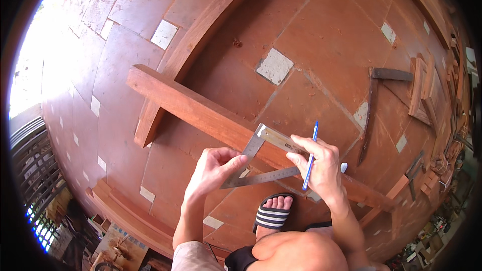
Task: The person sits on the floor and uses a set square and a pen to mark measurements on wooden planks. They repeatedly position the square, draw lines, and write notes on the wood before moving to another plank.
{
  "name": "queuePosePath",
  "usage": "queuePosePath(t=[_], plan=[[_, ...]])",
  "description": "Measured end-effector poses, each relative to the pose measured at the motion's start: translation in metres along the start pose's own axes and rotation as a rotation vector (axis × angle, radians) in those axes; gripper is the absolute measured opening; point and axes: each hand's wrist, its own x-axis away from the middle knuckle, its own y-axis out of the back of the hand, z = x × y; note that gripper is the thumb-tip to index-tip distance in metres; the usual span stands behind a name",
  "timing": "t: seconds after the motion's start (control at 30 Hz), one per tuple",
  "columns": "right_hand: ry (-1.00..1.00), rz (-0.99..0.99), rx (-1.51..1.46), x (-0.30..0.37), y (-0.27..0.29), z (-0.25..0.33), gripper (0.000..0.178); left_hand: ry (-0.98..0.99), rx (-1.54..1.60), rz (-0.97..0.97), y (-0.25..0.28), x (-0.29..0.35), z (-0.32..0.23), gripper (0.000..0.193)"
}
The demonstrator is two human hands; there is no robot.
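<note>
A long reddish wooden beam [193,105] lies diagonally in front of me, crossing over another wooden beam [208,22]. A metal try square [273,137] rests over the upper beam, its corner at the far edge. My left hand [213,170] pinches the square's ruled blade between thumb and fingers. Beneath, a graduated metal strip [268,176] runs from near my left hand toward the right one; how it joins the square is hidden. With thumb and forefinger, my right hand [321,165] grips the square's stock, while a blue-and-white pen [311,158] is tucked between its fingers.
My sandalled foot [274,211] is just below the beam. On the tiled floor to the right lies a dark long-handled tool [371,113] with a metal head. Wood offcuts [424,90] pile up at the right, and more planks [133,216] lie at the lower left.
</note>
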Motion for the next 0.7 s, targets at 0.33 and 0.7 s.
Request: queuePosePath(t=[0.33,0.7], plan=[[-0.004,0.019,0.002,-0.007,-0.003,0.002,0.042,0.009,0.4,-0.029,-0.023,0.002,0.0,0.025],[-0.004,0.015,0.051,-0.007,-0.003,0.003,0.042,-0.021,0.391,-0.033,-0.024,0.0,0.009,0.025]])
